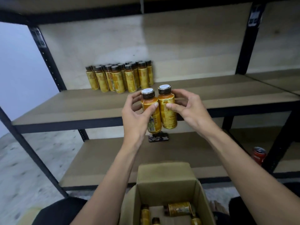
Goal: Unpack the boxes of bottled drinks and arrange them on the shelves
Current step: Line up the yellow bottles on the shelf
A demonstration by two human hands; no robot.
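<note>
Two grips are meeting at frame centre, before the shelf (65, 109): the left grip (138, 116) is clamping the left bottle (149, 101), the right grip (190, 109) the right bottle (168, 117), the pair touching. Shelved bottles (120, 78) are standing above centre; an open box (164, 189) is sitting at bottom centre.

Print on bottles (168, 118) illegible.

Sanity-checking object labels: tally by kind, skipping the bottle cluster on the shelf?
Open brown cardboard box: 1
Yellow-labelled dark-capped drink bottles: 6 (2 held, 4 showing in the box)
Red drink can: 1
Small dark flat object: 1
Total: 9
</note>
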